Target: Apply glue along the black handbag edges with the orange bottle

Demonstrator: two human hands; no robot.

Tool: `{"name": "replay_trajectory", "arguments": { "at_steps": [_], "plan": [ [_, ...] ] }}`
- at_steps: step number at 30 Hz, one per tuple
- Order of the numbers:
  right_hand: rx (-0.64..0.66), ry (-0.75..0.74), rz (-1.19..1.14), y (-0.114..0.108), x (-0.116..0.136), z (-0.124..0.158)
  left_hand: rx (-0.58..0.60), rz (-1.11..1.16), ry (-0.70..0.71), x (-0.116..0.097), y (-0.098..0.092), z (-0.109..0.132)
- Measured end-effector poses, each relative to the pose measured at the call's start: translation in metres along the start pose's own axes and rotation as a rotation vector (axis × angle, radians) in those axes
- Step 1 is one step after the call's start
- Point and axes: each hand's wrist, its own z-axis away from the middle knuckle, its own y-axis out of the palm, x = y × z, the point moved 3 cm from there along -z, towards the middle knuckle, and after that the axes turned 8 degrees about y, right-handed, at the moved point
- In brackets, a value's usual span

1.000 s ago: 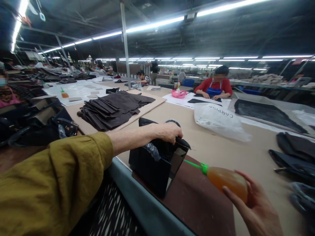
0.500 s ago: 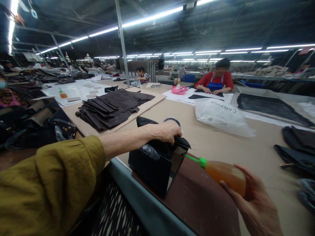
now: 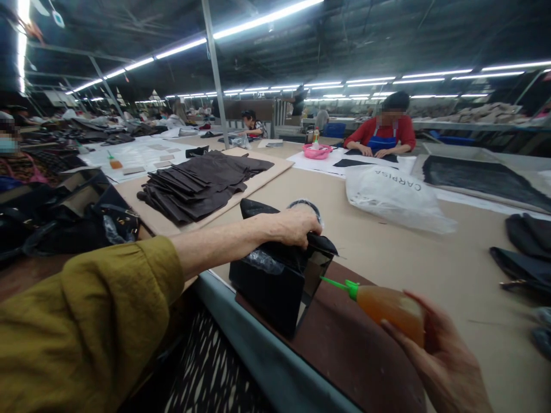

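Note:
A black handbag (image 3: pixel 269 292) stands on a brown board (image 3: pixel 365 344) at the table's near edge. My left hand (image 3: pixel 297 226) reaches over its top, fingers closed on the bag's black upper edge. In my right hand (image 3: pixel 443 350) lies a glue bottle (image 3: pixel 390 310) with amber liquid and a green nozzle, held nearly level. The nozzle's tip points left, right beside the bag's open side, where a grey-beige panel (image 3: pixel 316 272) shows; whether it touches, I cannot tell. Clear plastic wrap (image 3: pixel 264 261) clings to the bag. Behind my left hand is a round roll (image 3: pixel 305 203), partly hidden.
Dark brown leather pieces (image 3: pixel 202 183) lie stacked on a board at the left, with black bags (image 3: pixel 64 212) nearer. A white plastic bag (image 3: pixel 387 195), a pink basket (image 3: pixel 317 151) and a co-worker in red (image 3: pixel 404 135) are across the table. More black pieces (image 3: pixel 525 269) lie right.
The nozzle tip has drawn slightly down and away from the bag's side edge. The view has shifted a little; my left hand keeps its grip on the bag.

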Motion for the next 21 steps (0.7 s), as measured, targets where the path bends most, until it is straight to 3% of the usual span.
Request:
{"name": "replay_trajectory", "arguments": {
  "at_steps": [12, 21],
  "plan": [
    [0.058, -0.016, 0.137, 0.007, -0.019, 0.007, -0.052, -0.037, 0.043, -0.001, 0.007, 0.008],
    [0.074, -0.075, 0.236, 0.014, -0.012, 0.016, -0.070, -0.042, 0.055, -0.017, 0.006, 0.025]
  ]
}}
